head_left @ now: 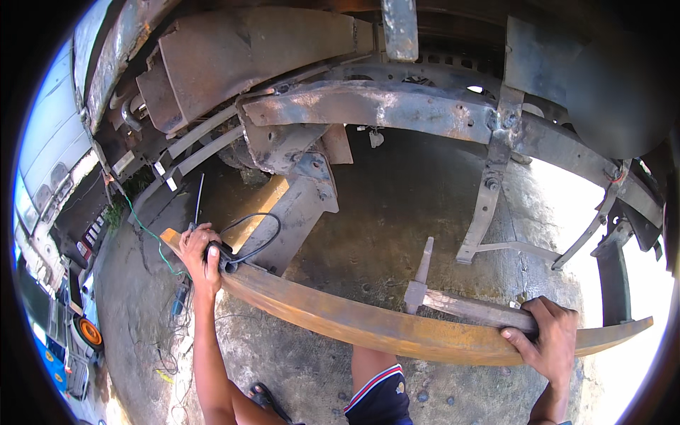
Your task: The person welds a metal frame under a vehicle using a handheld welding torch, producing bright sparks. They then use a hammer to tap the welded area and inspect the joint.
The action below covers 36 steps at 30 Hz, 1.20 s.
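A long, curved, rusty steel bar (397,331) spans the view in front of me. My left hand (200,256) is closed at its left end, round a black welding electrode holder (227,260). A thin rod (200,197) sticks up past the fingers, and a black cable (279,230) loops off to the right. Near the bar's right end, my right hand (549,336) grips the wooden handle of a hammer (474,308), with the thumb over the bar. The hammer's pointed metal head lies left of this hand, against the bar's far edge.
Beyond the bar stands a rusty vehicle frame with a curved crossbeam (368,105) and hanging brackets (483,212). A slanted steel plate (290,216) reaches down to the bar. A green wire (145,228) and loose cables lie on the left over the concrete floor (283,375).
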Available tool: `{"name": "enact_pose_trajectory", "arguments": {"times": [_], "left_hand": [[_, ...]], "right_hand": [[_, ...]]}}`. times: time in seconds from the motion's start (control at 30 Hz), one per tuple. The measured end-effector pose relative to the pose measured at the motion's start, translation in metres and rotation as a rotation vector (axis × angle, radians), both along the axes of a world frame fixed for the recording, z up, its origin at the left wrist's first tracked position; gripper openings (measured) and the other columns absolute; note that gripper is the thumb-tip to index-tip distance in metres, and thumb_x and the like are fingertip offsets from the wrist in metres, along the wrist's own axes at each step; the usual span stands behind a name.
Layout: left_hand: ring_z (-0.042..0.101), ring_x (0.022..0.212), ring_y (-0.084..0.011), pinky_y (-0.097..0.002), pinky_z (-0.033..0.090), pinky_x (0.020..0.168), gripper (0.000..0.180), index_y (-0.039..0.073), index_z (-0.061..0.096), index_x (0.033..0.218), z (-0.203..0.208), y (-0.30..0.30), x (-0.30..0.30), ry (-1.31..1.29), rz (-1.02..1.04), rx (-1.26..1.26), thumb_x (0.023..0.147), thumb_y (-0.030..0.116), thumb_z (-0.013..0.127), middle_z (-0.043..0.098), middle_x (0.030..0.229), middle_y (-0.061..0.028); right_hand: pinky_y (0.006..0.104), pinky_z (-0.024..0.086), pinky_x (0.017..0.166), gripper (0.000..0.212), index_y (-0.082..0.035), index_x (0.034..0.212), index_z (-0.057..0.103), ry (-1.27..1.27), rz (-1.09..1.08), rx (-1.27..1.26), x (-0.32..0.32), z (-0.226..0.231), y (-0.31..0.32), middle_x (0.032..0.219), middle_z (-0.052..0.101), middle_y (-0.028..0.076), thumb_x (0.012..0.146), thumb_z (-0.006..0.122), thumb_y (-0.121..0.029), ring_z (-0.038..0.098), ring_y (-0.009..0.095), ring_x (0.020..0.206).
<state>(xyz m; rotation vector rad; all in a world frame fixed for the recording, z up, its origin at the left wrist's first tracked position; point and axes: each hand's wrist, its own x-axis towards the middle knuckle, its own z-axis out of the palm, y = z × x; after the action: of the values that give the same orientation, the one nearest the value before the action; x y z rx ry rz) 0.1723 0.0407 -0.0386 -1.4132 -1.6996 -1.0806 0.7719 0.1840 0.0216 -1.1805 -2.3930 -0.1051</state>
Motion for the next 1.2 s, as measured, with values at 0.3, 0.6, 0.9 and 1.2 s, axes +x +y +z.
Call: {"name": "enact_pose_trajectory", "arguments": {"times": [0.3,0.6,0.9,1.2], "left_hand": [[0.068,0.118,-0.0342,-0.0522,0.029,0.119,0.034,0.005,0.064,0.086,-0.004,0.004,0.003,-0.008,0.027,0.04,0.096,0.036,0.057,0.069,0.093,-0.0102],[0.068,0.119,-0.0338,-0.0551,0.024,0.122,0.036,0.005,0.065,0.087,-0.005,0.009,0.005,0.001,0.014,0.1,0.098,0.038,0.057,0.068,0.092,-0.0102],[0.067,0.12,-0.0335,-0.0573,0.024,0.124,0.029,0.006,0.066,0.088,-0.009,0.009,0.003,-0.003,-0.01,0.136,0.094,0.033,0.06,0.07,0.094,-0.0088],[0.067,0.12,-0.0324,-0.0566,0.025,0.123,0.023,0.006,0.068,0.091,-0.009,0.007,0.001,0.019,-0.014,0.14,0.095,0.028,0.064,0.07,0.096,-0.0101]], "right_hand": [[0.0456,0.049,0.066,0.056,-0.004,0.097,0.069,-0.059,-0.06,0.097,-0.002,-0.006,-0.008,0.08,0.068,0.012,0.088,0.079,-0.058,0.069,0.033,0.072],[0.0386,0.047,0.061,0.058,-0.003,0.101,0.065,-0.27,-0.116,0.642,-0.032,0.031,-0.052,0.079,0.059,0.006,0.09,0.075,-0.059,0.061,0.024,0.068],[0.0411,0.054,0.058,0.047,-0.004,0.107,0.065,-0.085,-0.221,0.775,-0.081,0.113,-0.047,0.083,0.067,0.01,0.096,0.076,-0.049,0.073,0.03,0.072],[0.0475,0.059,0.056,0.052,0.001,0.102,0.061,-0.1,-0.281,0.808,-0.188,0.152,0.013,0.074,0.071,0.021,0.109,0.057,-0.051,0.073,0.041,0.066]]}}
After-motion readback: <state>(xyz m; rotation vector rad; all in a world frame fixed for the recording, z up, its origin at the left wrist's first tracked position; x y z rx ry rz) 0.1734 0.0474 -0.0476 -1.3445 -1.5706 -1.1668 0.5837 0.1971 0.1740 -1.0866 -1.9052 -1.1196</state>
